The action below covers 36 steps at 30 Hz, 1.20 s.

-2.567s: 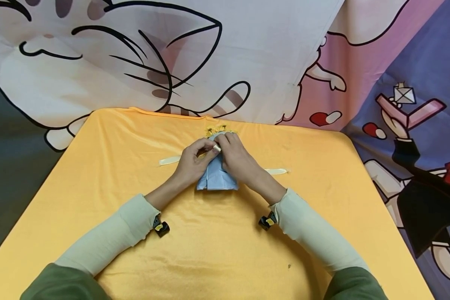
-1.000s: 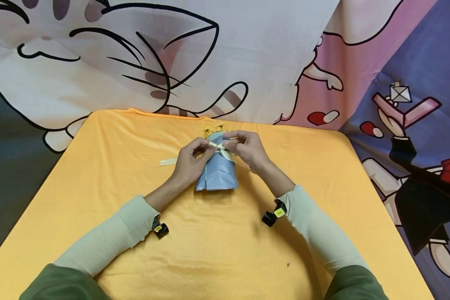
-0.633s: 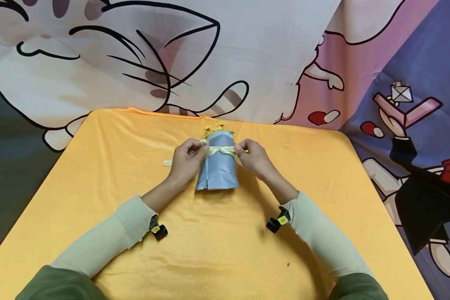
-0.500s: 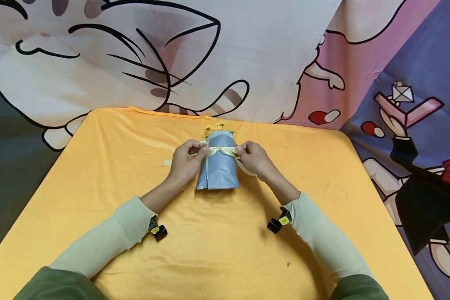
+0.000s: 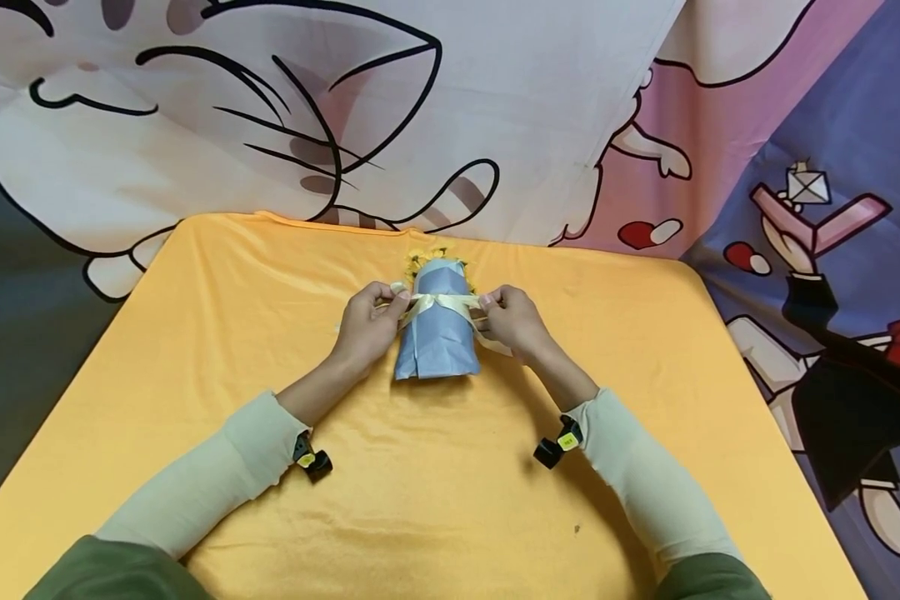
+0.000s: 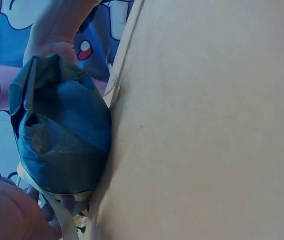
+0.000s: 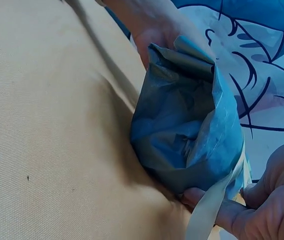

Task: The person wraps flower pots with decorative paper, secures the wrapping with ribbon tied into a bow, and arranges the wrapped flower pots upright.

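A small bouquet wrapped in blue paper (image 5: 439, 343) lies on the yellow cloth, with yellow flowers (image 5: 418, 259) showing at its far end. Round its upper part runs a pale cream ribbon (image 5: 441, 302), knotted or looped at the front. On the left side my left hand (image 5: 369, 321) pinches the ribbon between thumb and forefinger. My right hand (image 5: 516, 320) pinches it on the other side. In the right wrist view a ribbon tail (image 7: 206, 212) hangs past the fingers, and the wrapper's open, folded bottom (image 7: 182, 110) faces the camera. The ribbon's back is hidden.
A yellow cloth (image 5: 390, 500) covers the table. Behind it hangs a printed cartoon backdrop (image 5: 540, 117), close beyond the flowers. A small dark speck (image 5: 577, 529) lies on the cloth at the front right.
Earlier both hands met over the bouquet's front, covering the ribbon. They have since moved apart to either side, drawing the ribbon across the paper. The bouquet stays almost in place.
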{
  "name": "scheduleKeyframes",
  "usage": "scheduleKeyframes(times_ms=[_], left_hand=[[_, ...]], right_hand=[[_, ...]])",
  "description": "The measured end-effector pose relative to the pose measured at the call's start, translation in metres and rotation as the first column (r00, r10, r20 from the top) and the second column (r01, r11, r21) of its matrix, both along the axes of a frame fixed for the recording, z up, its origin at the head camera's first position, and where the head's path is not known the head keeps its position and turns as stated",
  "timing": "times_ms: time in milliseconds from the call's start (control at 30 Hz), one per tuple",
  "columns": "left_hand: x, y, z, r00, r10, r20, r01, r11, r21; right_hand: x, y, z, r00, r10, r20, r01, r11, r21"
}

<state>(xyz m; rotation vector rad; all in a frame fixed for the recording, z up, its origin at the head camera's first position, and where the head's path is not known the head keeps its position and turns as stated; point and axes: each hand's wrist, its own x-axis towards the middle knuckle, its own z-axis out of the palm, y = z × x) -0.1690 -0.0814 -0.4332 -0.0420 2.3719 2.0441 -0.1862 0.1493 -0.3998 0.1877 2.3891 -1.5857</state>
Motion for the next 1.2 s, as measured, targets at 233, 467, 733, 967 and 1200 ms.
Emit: scheduleKeyframes(times_ms=[233,467,733,967,1200], left_hand=[[-0.003,-0.005,-0.001,0.999,-0.051,0.006,0.051,0.995,0.091],[-0.003,-0.021,0.02,0.993,-0.115,-0.021,0.112,0.988,-0.103],[0.029,-0.029,0.046,0.965,-0.248,0.081,0.259,0.873,-0.413],[0.021,-0.005,0.04,0.934,-0.285,0.214,0.351,0.838,-0.419],[-0.001,0.006,0.037,0.888,-0.26,0.379,0.343,0.924,-0.17]], right_hand=[[0.001,0.01,-0.007,0.998,0.054,-0.042,-0.057,0.996,-0.067],[0.013,0.016,0.004,0.953,0.145,-0.265,-0.094,0.976,0.196],[0.047,0.015,0.022,0.954,0.242,-0.177,-0.177,0.931,0.318],[0.038,-0.005,0.014,0.964,0.262,0.048,-0.263,0.914,0.31],[0.021,-0.011,0.009,0.96,0.258,0.107,-0.272,0.949,0.158]])
